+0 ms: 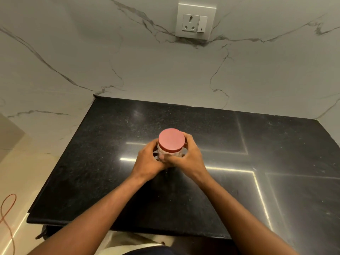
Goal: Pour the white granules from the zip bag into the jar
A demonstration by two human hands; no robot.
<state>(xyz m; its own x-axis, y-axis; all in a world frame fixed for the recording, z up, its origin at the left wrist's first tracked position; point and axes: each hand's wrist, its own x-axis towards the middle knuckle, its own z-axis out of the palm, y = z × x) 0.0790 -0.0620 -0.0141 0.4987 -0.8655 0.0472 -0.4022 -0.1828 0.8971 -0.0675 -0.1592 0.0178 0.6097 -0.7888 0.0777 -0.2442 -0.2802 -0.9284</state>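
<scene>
A clear jar point(170, 153) with a pink-red lid point(171, 140) stands upright on the black countertop point(239, 190), near its middle. The lid sits on the jar. My left hand point(147, 161) wraps the jar's left side. My right hand point(190, 156) wraps its right side, fingers curled just under the lid. Both hands cover most of the jar's body, so what is inside is hidden. No zip bag is in view.
A marble wall with a white socket and switch point(196, 22) rises behind the counter. The counter's left edge point(60, 161) drops to a pale floor, where an orange cord point(7, 214) lies.
</scene>
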